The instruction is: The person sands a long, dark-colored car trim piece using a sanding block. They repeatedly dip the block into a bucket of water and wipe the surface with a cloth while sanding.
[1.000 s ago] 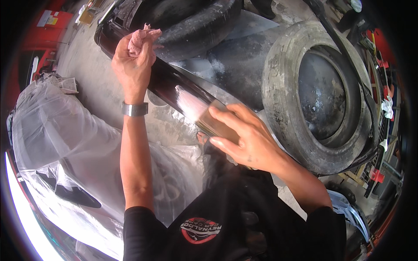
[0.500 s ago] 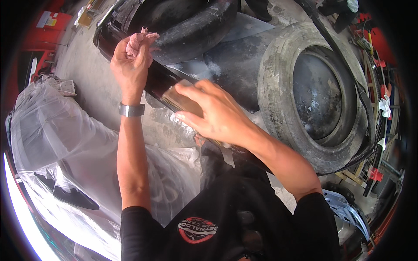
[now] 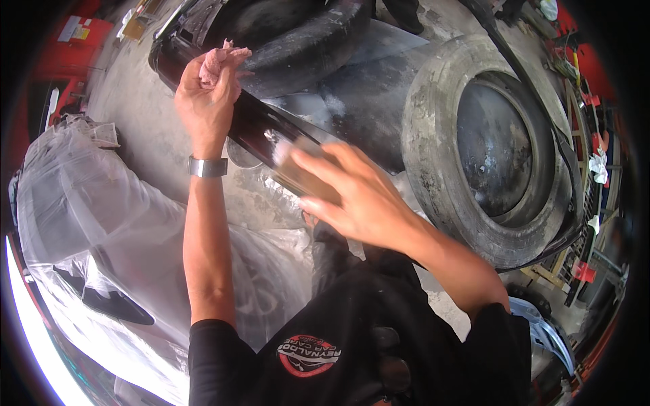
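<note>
My left hand (image 3: pixel 206 105) is closed on a crumpled pink cloth (image 3: pixel 218 65), at the upper part of a long, glossy black panel (image 3: pixel 252 122) lying diagonally before me. My right hand (image 3: pixel 345 189), blurred by motion, grips a tan, flat rectangular block (image 3: pixel 298 177) against that panel, lower down and to the right of my left hand. A pale streak shows on the black surface just beyond the block.
Worn tyres (image 3: pixel 305 51) lie behind the panel, another (image 3: pixel 433 149) at right around a dark dome. Clear plastic sheeting (image 3: pixel 101 196) drapes a bulky thing at left. Red shapes (image 3: pixel 51 81) stand at the left edge. Assorted parts and a red-handled tool (image 3: pixel 583 271) are at right.
My right hand and the block moved up-left along the panel, then came slightly back down-right. My left hand with the cloth has stayed in nearly the same spot.
</note>
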Tool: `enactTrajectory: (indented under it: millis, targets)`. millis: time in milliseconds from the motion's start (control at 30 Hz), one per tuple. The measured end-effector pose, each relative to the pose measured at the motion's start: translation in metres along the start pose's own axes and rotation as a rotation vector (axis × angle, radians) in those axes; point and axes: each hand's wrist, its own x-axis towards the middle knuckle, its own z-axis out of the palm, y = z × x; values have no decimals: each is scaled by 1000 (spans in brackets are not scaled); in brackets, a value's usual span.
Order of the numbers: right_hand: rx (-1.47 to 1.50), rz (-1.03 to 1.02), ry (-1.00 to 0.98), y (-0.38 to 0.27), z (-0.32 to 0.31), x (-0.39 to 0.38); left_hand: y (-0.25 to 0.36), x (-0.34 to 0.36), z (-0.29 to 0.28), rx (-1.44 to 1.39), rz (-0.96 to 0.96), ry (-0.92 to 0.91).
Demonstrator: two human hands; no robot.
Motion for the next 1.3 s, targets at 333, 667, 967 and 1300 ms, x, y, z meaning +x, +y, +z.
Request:
enactTrajectory:
  millis: [333, 667, 967, 1300]
  targets:
    - [91, 21, -37, 2, 9, 34, -8, 2, -2, -67, 10, 23]
    - [99, 74, -51, -3, 8, 42, -2, 3, 5, -84, 80, 39]
    - [-110, 49, -23, 10, -25, -94, 7, -2, 5, -95, 36, 25]
    - [-195, 9, -3, -4, -15, -77, 1, 8, 2, 216, 227, 66]
